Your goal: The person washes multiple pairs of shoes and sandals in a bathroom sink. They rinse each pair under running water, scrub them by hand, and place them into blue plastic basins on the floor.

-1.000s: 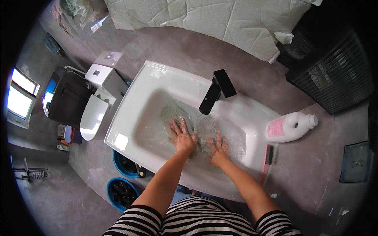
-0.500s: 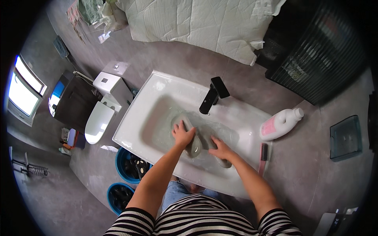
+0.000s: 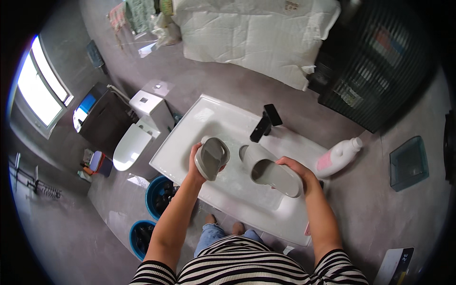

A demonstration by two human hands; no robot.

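Two grey slide slippers are up above the white washbasin. My left hand is closed round one slipper, its fingers partly hidden behind it. The other slipper is tilted, its open foot side facing up, and my right hand grips it along its outer edge. Shallow, cloudy water lies in the basin below them. Beyond the slippers, a black faucet rises from the basin's back ledge.
A white jug with a pink label stands at the basin's right end. My right forearm largely hides a pink brush. Blue buckets of dark items sit on the floor at left, near a toilet. A glass bin is at right.
Both slippers have come up out of the water, one in each hand. My hands have moved apart, and the view has shifted slightly.
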